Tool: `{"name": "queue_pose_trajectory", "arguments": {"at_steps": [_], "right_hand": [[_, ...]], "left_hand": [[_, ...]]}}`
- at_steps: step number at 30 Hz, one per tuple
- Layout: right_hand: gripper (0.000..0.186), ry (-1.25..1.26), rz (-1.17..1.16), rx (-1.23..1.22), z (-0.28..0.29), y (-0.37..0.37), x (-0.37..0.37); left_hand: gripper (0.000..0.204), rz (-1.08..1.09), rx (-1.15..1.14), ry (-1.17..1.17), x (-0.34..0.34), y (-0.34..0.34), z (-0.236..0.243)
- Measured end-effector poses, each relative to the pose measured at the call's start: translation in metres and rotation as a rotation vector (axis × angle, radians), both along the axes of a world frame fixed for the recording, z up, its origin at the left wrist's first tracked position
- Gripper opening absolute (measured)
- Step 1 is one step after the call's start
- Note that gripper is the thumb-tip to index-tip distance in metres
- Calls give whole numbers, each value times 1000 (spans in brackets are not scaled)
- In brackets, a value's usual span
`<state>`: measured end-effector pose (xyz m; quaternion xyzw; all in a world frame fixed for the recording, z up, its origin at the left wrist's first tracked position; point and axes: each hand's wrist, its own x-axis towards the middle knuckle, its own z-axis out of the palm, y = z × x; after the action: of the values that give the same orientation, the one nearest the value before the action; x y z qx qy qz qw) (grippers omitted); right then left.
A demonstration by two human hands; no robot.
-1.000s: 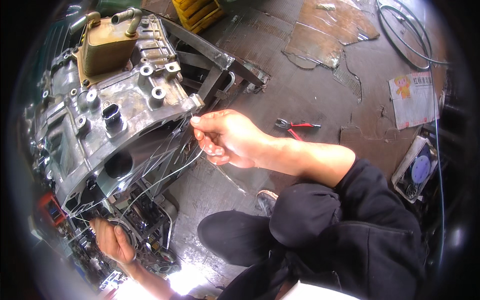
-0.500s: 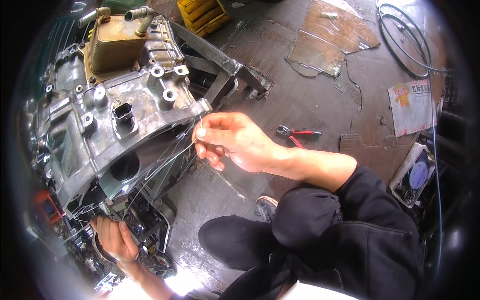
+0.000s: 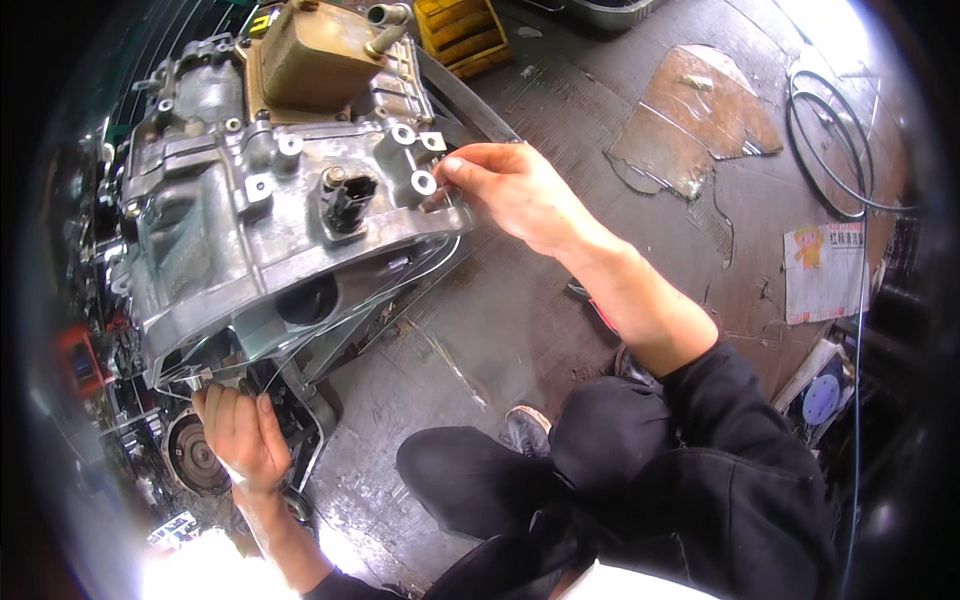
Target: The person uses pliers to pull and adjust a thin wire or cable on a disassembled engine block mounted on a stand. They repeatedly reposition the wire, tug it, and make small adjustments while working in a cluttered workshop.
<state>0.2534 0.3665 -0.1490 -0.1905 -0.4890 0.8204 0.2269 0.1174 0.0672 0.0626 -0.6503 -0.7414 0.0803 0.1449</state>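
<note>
We are working on a large grey metal gearbox housing (image 3: 230, 230) that sits tilted on the floor (image 3: 520, 320) in the left half of the view, its flat rim facing us. A thin, pale gasket (image 3: 400, 285) curves along that lower rim, hanging a little loose from the edge. Our right hand (image 3: 505, 190) is at the upper right corner of the housing, with the fingers pinched narrowly on the end of the gasket just beside a round bolt hole. Our left hand (image 3: 240, 435) is under the lower left corner of the housing, the fingers curled closed around the rim there, where the other end of the gasket runs. A black plug (image 3: 345, 195) stands out of the housing between the two hands, and a brownish block (image 3: 310, 55) sits on top of it. Farther off, a yellow crate (image 3: 465, 30) lies beyond the housing, a black hose loop (image 3: 830, 150) and a printed paper sheet (image 3: 825, 270) lie on the floor to the right, well apart from our hands.
</note>
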Motion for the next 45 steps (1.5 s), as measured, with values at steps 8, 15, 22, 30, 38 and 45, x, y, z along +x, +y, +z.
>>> {"name": "queue_pose_trajectory", "arguments": {"at_steps": [8,15,22,30,38,45], "right_hand": [[20,384,-45,-468,-5,-7,-16],[18,528,-30,-594,-12,-3,-20],[17,423,-163,-708,-15,45,-14],[21,257,-262,-98,-33,41,22],[19,51,71,-58,-21,15,12],[21,-77,-15,151,-29,6,65]], "left_hand": [[24,14,-1,17,4,7,-1],[24,13,65,79,5,18,-7],[24,0,165,107,1,21,-17],[21,7,205,143,2,24,-21],[24,54,187,147,3,22,-24],[33,52,186,251,-3,20,-32]]}}
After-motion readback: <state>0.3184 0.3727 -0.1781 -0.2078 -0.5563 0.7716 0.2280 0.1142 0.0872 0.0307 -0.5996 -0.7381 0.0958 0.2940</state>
